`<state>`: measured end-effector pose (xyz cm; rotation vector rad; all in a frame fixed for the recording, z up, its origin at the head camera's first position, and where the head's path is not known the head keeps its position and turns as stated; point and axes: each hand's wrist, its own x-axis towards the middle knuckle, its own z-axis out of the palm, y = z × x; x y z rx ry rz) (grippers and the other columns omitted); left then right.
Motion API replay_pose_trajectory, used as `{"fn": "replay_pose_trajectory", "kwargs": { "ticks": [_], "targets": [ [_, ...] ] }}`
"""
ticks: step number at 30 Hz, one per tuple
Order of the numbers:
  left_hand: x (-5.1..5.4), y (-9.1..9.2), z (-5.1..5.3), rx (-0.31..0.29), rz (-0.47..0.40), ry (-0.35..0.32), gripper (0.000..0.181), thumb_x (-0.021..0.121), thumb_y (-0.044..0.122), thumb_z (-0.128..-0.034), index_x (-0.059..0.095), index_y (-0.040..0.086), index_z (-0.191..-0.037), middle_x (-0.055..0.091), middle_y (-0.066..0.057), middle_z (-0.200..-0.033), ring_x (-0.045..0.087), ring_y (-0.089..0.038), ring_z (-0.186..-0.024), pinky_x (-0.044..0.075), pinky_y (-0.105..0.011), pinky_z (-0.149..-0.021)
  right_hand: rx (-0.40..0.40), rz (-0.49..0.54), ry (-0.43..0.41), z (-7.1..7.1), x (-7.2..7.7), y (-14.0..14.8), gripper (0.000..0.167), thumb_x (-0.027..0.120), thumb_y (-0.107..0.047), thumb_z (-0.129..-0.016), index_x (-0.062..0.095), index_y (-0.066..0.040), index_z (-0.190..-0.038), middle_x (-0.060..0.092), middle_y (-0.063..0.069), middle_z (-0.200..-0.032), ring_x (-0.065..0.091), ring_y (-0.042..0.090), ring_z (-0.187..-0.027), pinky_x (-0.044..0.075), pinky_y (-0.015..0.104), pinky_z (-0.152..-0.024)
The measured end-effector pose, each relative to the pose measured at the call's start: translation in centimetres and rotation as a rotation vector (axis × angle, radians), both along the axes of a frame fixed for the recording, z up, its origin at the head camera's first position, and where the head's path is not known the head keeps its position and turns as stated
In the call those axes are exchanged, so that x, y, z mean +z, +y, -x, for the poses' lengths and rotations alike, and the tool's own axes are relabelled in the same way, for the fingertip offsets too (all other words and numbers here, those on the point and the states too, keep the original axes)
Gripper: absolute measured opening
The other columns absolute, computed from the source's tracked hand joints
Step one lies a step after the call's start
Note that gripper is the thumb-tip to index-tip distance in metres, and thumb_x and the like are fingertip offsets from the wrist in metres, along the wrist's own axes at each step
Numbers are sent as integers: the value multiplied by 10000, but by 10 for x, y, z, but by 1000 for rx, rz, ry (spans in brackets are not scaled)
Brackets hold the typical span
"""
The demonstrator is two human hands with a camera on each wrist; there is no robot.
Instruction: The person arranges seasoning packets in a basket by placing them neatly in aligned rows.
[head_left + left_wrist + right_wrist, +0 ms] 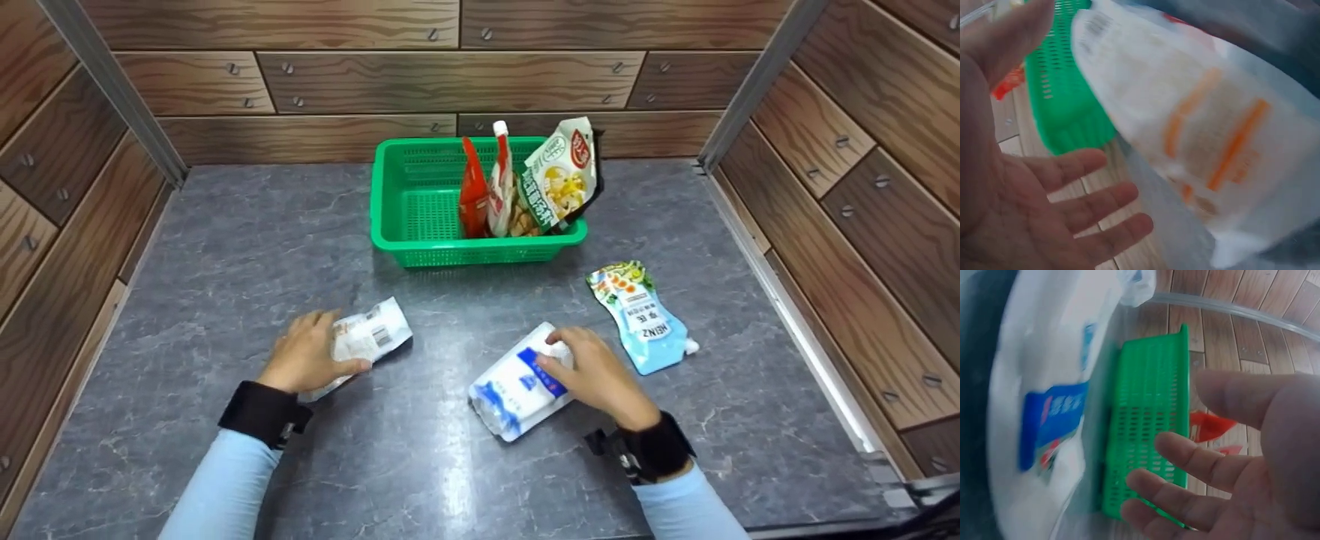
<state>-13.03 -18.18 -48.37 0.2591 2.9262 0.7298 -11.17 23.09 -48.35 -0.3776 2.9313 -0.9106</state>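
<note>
Writing 1st: HEINZ reads OK on the lt-blue spouted pouch (641,319), w/ Chinese chars by it, veg pics at one end, white cap at the other; lies flat, right of ctr in head view. Blue/white pouch (510,394), lower ctr: white pkg, dk-blue block (546,370) w/ pale chars + small red mark, too blurred to read; blue print near its lower end, glossy, a bit crumpled. White pouch (367,337), lower left of ctr: barcode (381,335) on the face, orange bars (1241,143) + brownish patch in L wrist view, lettering smeared.

L hand (304,354) is at the white pouch's left side, thumb well away from fingers, fingers slightly spread in wrist view; gap to pouch there, no pinch. R hand (596,375) is over the blue/white pouch's upper right end, thumb + fingers apart, loosely bent; wrist view has them clear of the pkg.

Green basket (480,245), upper ctr, has a red pkg (472,199), a white-capped pouch (500,187), & at its right end a tilted soup-type pouch (562,176): red oval logo, green band w/ white Chinese chars, food pic.
</note>
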Motion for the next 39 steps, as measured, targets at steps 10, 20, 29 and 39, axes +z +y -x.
{"fn": "replay_pose_trajectory", "kwargs": {
  "ticks": [10, 20, 29, 39],
  "targets": [
    [-25, -5, -2, 34, 84, -84, 1148, 872, 493, -621, 281, 37, -1493, 331, -281, -1453, 273, -498, -1320, 267, -748, -926, 45, 14, -28, 8, -13, 26, 631, 656, -423, -900, 488, -51, -1381, 344, 245, -1478, 230, 397, -1400, 210, 579, -1093],
    [-38, 0, 2, 50, 97, -35, 1053, 847, 451, -689, 289, 86, -1503, 332, -244, -1469, 276, -458, -1330, 333, -693, -920, 39, -6, -55, 23, -16, 35, 689, 610, -460, -921, 419, -28, -1423, 346, 226, -1472, 288, 385, -1370, 267, 558, -1074],
    [-41, -9, -2, 62, 95, 21, 748, 751, 394, -828, 411, 133, -1441, 451, -180, -1390, 363, -409, -1268, 388, -644, -886, 56, 12, -86, 28, -22, 28, 696, 592, -459, -933, 391, -32, -1445, 314, 237, -1494, 235, 400, -1392, 224, 573, -1088],
    [-44, -2, -4, 48, 132, 175, 606, 742, 340, -844, 507, 136, -1364, 548, -174, -1291, 460, -402, -1192, 445, -622, -805, 54, 15, -83, 27, -24, 35, 635, 603, -393, -943, 410, -28, -1426, 346, 237, -1472, 270, 401, -1373, 244, 569, -1078]
  ]
}}
